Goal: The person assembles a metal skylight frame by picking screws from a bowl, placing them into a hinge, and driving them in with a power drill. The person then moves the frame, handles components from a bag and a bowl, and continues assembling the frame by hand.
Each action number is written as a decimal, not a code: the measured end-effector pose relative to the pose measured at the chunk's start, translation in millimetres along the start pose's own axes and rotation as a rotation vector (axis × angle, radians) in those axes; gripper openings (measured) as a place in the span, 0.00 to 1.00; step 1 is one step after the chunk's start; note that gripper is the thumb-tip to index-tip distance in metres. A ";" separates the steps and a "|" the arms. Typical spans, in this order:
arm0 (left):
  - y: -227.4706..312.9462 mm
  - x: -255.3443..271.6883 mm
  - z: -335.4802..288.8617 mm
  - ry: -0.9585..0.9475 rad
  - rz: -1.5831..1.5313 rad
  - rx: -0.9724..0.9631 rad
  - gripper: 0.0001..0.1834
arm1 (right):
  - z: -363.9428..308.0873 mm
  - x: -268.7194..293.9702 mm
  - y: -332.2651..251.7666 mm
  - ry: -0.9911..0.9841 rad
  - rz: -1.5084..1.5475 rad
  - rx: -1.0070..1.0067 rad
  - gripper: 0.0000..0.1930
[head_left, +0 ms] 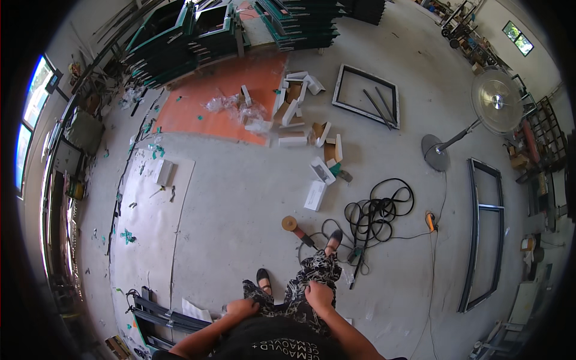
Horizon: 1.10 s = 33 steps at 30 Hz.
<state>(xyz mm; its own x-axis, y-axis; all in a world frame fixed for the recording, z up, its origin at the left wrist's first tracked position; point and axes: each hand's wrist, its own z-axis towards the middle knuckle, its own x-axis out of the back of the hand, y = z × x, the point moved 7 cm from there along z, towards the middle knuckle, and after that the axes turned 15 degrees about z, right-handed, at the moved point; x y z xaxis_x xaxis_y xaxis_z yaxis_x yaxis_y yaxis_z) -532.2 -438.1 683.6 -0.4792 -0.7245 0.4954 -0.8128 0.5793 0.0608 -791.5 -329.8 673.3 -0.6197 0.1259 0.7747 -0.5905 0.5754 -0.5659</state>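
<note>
My left hand point(242, 308) is at the left thigh, its fingers curled at the cloth of the black-and-white patterned trousers point(312, 273). My right hand point(320, 295) lies on the right thigh, closed in a fist against the same cloth. The undersides of both hands are hidden, and no tool shows in either. On the floor just ahead of my feet lies an angle grinder point(305, 237) with a brown disc point(289, 224). Beside my right shoe point(334, 240) a long black cable or strip point(373, 215) is heaped in loose loops.
Opened white cartons point(315, 195) lie ahead, near an orange sheet point(204, 117) with crumpled plastic point(237, 111). Stacked dark frames point(300, 27) stand beyond. Rightward are a square frame point(396, 99), a pedestal fan point(497, 102), an orange socket block point(431, 222) and a long frame point(471, 240). Dark profiles point(162, 315) lie left.
</note>
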 end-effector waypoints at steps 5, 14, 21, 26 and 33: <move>56.1 67.5 83.5 -0.006 -0.134 0.099 0.26 | 150.6 10.4 61.1 -0.233 0.005 0.149 0.09; 219.9 161.5 191.5 0.109 -0.216 0.212 0.22 | 414.0 16.1 199.2 -0.625 0.082 0.079 0.07; 269.6 203.1 284.2 -0.403 -0.499 0.605 0.41 | 514.2 -61.9 352.7 -0.632 0.146 -0.180 0.09; 271.0 182.2 328.4 -0.363 -0.320 0.617 0.39 | 624.2 -131.4 554.3 -0.611 -0.332 -0.386 0.10; 251.8 140.9 358.0 -0.403 -0.361 0.579 0.39 | 781.6 -218.6 703.9 -0.360 -0.165 -0.438 0.18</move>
<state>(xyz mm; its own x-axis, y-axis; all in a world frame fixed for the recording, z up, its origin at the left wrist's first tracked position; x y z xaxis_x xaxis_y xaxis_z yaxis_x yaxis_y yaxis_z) -923.0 -528.0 458.5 -0.1459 -0.9743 0.1719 -0.9308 0.0763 -0.3575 -1475.7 -584.0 -114.9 -0.7197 -0.2318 0.6544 -0.4731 0.8536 -0.2179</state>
